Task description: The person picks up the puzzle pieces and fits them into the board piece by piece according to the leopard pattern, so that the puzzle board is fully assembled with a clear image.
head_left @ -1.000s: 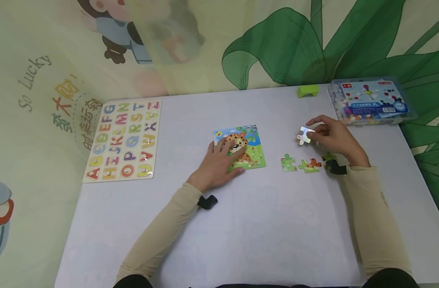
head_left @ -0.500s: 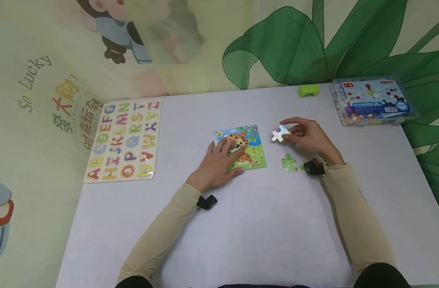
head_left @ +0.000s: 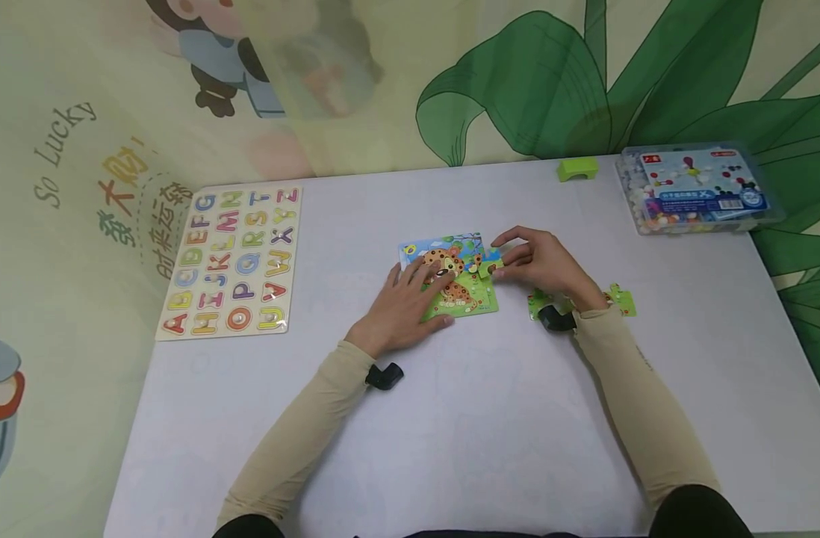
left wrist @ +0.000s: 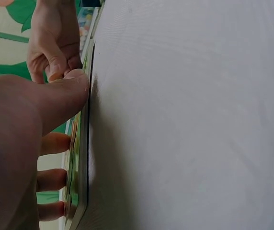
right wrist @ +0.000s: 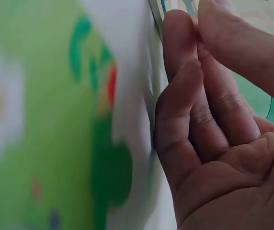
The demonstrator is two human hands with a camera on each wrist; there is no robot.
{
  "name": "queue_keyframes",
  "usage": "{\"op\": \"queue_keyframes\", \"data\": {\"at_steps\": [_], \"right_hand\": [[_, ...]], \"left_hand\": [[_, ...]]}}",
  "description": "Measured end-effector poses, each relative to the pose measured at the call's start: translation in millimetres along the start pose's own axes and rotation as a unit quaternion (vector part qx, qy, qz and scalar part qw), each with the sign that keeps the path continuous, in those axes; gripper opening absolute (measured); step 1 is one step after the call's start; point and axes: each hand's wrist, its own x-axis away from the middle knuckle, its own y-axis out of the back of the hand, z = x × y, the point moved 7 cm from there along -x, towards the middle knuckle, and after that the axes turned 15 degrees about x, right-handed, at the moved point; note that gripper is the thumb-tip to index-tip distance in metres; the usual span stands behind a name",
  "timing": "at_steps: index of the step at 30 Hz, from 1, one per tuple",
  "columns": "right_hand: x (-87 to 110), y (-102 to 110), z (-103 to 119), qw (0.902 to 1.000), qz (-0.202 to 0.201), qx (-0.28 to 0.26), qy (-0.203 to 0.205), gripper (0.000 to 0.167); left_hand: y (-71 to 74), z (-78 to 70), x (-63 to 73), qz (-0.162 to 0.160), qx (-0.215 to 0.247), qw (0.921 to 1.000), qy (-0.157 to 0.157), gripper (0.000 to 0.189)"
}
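A square jigsaw puzzle (head_left: 479, 300) with a spotted cartoon leopard lies mid-table in the head view. My left hand (head_left: 405, 305) rests on it, fingers spread over the picture; the left wrist view has its fingertips on the board (left wrist: 83, 158) and the thumb at its near edge. At the puzzle's right side, my right hand (head_left: 543, 261) pinches a blue-and-green puzzle piece (head_left: 492, 263) between thumb and fingers, and the piece overlaps the puzzle's edge. Loose puzzle pieces (head_left: 622, 300) lie below that hand, partly covered by the wrist; one looms blurred and green (right wrist: 55, 124) in the right wrist view.
To the left lies an alphabet board (head_left: 231, 261) with coloured letters. At the back right stand a green arch block (head_left: 576, 169) and a clear plastic box (head_left: 699, 188) of small parts. A printed wall (head_left: 356, 142) borders the table's far edge.
My right hand has carried the puzzle piece leftward from beyond the loose pieces to the puzzle's right edge, turning its picture side into view. My left hand has stayed on the puzzle.
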Motion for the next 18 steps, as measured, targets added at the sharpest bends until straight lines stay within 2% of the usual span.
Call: {"op": "queue_keyframes", "data": {"at_steps": [4, 13, 18], "right_hand": [[-3.2, -6, 8, 0.9997, 0.017, 0.007, 0.019, 0.048], [-10.5, -11, 18, 0.9962, 0.008, 0.076, 0.042, 0.050], [-10.6, -12, 20, 0.9948, 0.010, 0.092, 0.042, 0.049]], "left_hand": [[-1.6, 1.2, -0.4, 0.003, -0.001, 1.0000, 0.004, 0.079], [-1.6, 0.7, 0.4, 0.006, 0.004, 1.0000, 0.004, 0.082], [-1.6, 0.0, 0.8, 0.002, -0.002, 1.0000, -0.001, 0.083]]}}
